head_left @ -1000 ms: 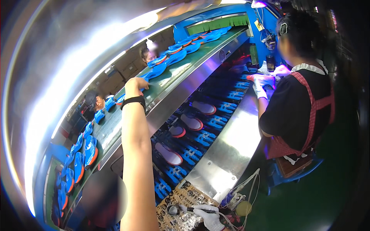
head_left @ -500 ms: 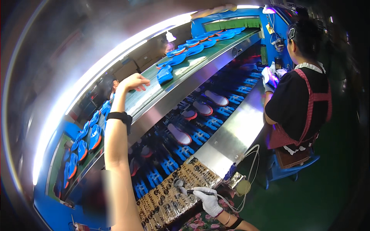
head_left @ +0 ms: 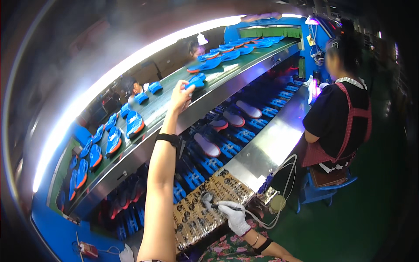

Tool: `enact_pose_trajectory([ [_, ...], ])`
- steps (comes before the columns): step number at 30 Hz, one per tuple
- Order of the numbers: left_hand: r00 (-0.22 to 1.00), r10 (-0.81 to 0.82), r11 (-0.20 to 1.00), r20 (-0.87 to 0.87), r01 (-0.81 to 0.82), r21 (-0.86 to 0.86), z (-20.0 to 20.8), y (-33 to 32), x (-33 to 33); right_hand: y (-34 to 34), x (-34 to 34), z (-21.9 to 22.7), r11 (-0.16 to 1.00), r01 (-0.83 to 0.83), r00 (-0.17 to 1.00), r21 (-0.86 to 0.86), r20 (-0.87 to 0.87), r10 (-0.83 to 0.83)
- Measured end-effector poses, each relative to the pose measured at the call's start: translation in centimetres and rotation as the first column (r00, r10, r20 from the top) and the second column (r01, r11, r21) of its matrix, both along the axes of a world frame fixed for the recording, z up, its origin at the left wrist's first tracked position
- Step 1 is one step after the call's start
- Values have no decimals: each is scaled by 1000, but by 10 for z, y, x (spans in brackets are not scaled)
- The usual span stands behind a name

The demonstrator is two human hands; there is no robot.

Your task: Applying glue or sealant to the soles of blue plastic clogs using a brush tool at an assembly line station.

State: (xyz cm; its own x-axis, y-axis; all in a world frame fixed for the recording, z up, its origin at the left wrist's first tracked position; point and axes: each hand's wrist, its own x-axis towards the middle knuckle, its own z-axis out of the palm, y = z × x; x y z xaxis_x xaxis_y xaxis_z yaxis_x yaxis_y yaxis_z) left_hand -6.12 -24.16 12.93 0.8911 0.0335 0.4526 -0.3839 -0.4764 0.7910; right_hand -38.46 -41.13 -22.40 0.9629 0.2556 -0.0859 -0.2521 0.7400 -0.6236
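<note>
My bare left hand (head_left: 180, 97) reaches out over the green conveyor belt, fingers closed on the end of a blue shoe sole (head_left: 197, 80). In my right hand (head_left: 235, 218), which wears a white glove, is a dark-handled brush (head_left: 217, 206) with a thin pale hose (head_left: 262, 222) running from it. The brush's tip is beside a small round grey dish (head_left: 207, 200) on the tape-covered work board (head_left: 196, 218). More blue soles with orange edges (head_left: 114, 139) lie along the belt on both sides of my left hand.
Below the upper belt, a lower rack carries pale-soled shoes (head_left: 207, 145) and blue holders (head_left: 211, 165). A metal ledge (head_left: 266, 150) runs along its near side. A co-worker in a checked apron (head_left: 360, 111) sits at the right on a blue stool (head_left: 318, 196). Other people are behind the belt.
My left hand has moved right and closed on a blue sole. The view has shifted, and soles at the left stand farther along the belt. My right hand keeps the brush by the dish.
</note>
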Motion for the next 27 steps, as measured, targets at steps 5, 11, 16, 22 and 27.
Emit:
enact_pose_trajectory([
  [5,970,-144,666,194,240,-706,-9,29,-95,6,-1,0,1000,-2,1000,-29,15,2],
  [11,907,-255,517,335,420,-745,-52,44,-226,14,8,0,999,-13,1000,-42,16,13],
  [16,975,-219,576,30,154,-803,-132,51,-320,20,16,8,995,58,995,-82,91,-51],
  [22,916,-290,309,-278,-185,-933,-259,60,-411,21,38,7,986,138,984,-95,130,-125],
  [27,866,-470,198,-172,-87,-976,-341,45,-453,20,35,30,996,92,986,-11,143,-90],
])
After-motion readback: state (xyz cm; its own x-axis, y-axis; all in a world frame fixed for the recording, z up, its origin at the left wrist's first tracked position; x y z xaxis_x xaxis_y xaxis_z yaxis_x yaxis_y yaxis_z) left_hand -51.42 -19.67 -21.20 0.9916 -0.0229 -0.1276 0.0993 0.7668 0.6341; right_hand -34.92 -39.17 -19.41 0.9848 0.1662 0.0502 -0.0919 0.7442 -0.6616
